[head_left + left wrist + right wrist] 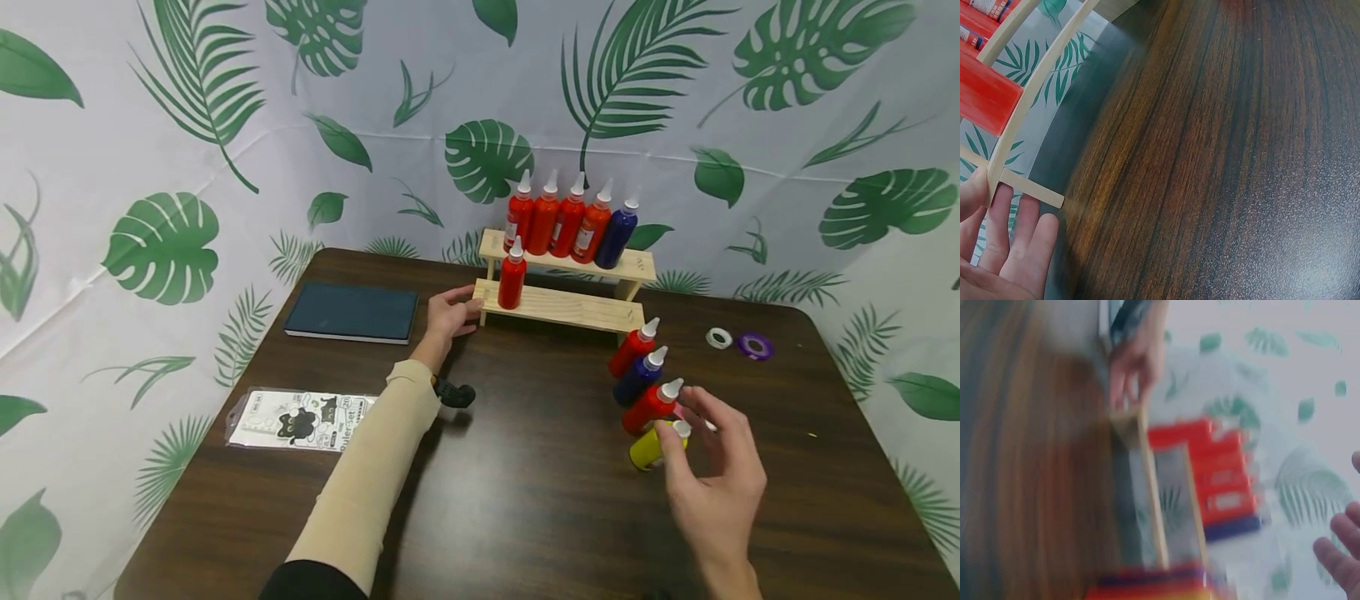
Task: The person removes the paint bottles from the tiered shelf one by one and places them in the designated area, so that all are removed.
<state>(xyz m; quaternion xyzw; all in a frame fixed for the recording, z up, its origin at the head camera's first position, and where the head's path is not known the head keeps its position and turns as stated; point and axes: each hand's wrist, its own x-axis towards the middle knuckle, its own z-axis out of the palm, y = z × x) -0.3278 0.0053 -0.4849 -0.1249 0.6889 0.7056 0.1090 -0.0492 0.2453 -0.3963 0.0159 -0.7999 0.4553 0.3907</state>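
My left hand (450, 315) grips the left end of a two-step wooden rack (573, 308), fingers under the lower step and thumb at its edge in the left wrist view. One red squeeze bottle (512, 279) stands at the left of that step. The upper step carries several red and orange bottles (551, 221) and a dark blue bottle (617, 237). My right hand (716, 475) is beside a yellow bottle (647, 450), its thumb overlapping the white cap and its fingers apart. Lined up behind are a red bottle (649, 409), a blue bottle (637, 379) and another red bottle (632, 350).
A dark notebook (351, 312) lies left of the rack, with a packaged ruler set (300, 421) nearer the front. White tape (718, 337) and purple tape (755, 346) rolls lie at right. Leaf-print cloth (420, 100) hangs behind the dark wooden table (510, 500).
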